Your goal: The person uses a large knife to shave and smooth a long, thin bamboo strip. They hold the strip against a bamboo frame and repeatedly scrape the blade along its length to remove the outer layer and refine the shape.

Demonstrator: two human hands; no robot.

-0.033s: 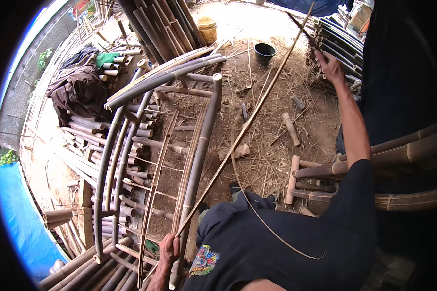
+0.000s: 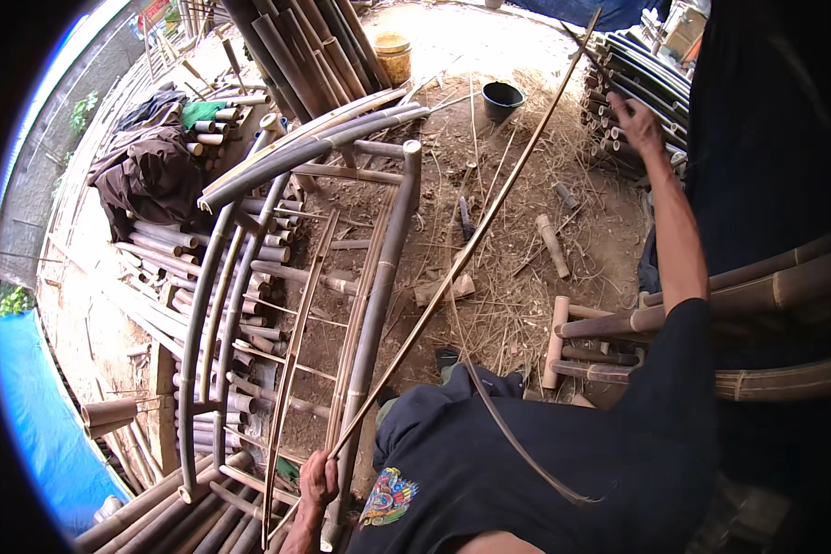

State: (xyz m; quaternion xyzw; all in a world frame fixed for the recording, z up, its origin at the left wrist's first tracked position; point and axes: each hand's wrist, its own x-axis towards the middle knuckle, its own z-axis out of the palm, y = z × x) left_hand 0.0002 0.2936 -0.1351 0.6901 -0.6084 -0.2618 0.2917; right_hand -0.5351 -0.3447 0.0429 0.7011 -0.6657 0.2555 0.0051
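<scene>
While a bamboo frame (image 2: pixel 376 305) sits toward nine o'clock, a long bamboo strip (image 2: pixel 475 242) slants from seven o'clock to one. At two o'clock, the right hand (image 2: pixel 641 131) has half-bent fingers, their grip impossible to tell; at seven, the left hand (image 2: pixel 319 477) clasps the strip's lower end.

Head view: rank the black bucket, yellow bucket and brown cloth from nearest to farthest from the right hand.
1. Black bucket, left of the right hand.
2. Yellow bucket, farther left, near the top edge.
3. Brown cloth, far left.
</scene>
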